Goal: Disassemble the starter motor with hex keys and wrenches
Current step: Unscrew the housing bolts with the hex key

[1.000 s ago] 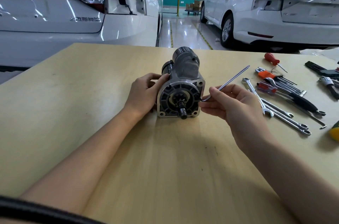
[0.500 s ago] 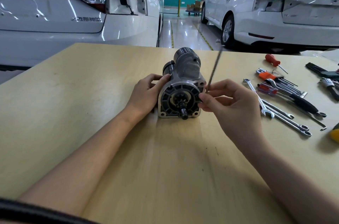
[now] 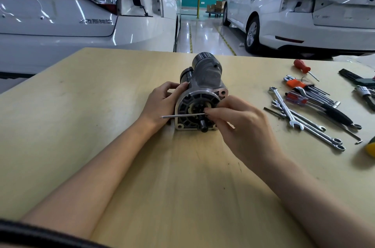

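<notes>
One view only, head camera, looking down over both forearms.

Starter motor lying mid-worktop, drive end toward the camera, pinion shaft protruding at the lower front, round mounting flange facing forward, solenoid cylinder on top at the rear.

Left hand gripping the left side of the motor housing, fingers curled round the body, thumb against the flange edge.

Right hand in front of the flange's right half, thumb and fingertips pinching a hex key. Long arm of the key lying roughly horizontal, running left across the lower flange face, free tip over the left wrist. Short arm hidden behind the fingers; seating in a bolt head not discernible.

Loose tools well right of the motor: two combination wrenches lying side by side and diagonal, a further hex key beyond them near the worktop edge, a black-handled tool, a set of keys in an orange holder, a red-handled screwdriver at the far side.

Two white cars parked behind the worktop on a glossy floor.
</notes>
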The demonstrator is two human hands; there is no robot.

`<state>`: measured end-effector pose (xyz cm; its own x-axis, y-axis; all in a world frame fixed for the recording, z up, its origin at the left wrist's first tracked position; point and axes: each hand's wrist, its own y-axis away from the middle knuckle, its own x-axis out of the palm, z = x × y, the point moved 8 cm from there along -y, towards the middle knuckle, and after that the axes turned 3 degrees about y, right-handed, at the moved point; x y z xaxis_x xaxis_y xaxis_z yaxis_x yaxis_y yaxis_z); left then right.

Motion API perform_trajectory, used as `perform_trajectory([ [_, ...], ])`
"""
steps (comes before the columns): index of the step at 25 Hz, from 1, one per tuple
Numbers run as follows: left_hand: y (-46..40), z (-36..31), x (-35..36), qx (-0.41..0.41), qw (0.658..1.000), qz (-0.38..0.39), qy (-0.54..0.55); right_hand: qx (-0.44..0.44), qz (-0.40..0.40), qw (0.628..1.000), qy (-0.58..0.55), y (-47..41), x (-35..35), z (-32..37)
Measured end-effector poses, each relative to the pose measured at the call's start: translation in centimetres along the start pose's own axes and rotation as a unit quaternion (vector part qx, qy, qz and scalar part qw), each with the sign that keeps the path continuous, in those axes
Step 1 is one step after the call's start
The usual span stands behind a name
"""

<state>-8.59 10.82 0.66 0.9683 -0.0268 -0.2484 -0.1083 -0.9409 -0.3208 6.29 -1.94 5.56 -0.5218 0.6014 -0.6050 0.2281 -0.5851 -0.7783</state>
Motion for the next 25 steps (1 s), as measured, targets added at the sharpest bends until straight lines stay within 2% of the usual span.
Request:
perform_trajectory([
  [2, 0.0, 0.1, 0.0, -0.006, 1.0, 0.002, 0.0, 0.065, -0.036, 0.995, -0.062, -0.1, -0.8, -0.8],
  [3, 0.0, 0.2, 0.1, -0.011, 1.0, 0.002, 0.001, 0.13, -0.056, 0.982, -0.122, 0.0, -1.2, -1.9],
  [5, 0.1, 0.4, 0.0, -0.017, 1.0, -0.003, 0.005, 0.285, -0.083, 0.911, -0.286, 0.6, -1.3, -4.7],
  [7, 0.0, 0.4, 0.0, -0.016, 1.0, -0.004, 0.006, 0.387, -0.095, 0.83, -0.39, 1.2, -1.1, -6.5],
  [9, 0.0, 0.4, 0.1, -0.016, 1.0, -0.002, 0.007, 0.438, -0.086, 0.779, -0.441, 1.8, -0.6, -7.1],
  [15, 0.0, 0.4, 0.1, -0.013, 1.0, -0.001, 0.004, 0.522, -0.036, 0.677, -0.517, 3.0, 2.0, -6.8],
  [17, -0.1, 0.3, 0.0, -0.012, 1.0, -0.001, 0.002, 0.528, -0.031, 0.666, -0.526, 3.1, 2.2, -7.0],
  [25, -0.2, 0.5, 0.0, -0.014, 1.0, 0.001, -0.002, 0.524, -0.022, 0.667, -0.529, 3.1, 2.5, -6.9],
])
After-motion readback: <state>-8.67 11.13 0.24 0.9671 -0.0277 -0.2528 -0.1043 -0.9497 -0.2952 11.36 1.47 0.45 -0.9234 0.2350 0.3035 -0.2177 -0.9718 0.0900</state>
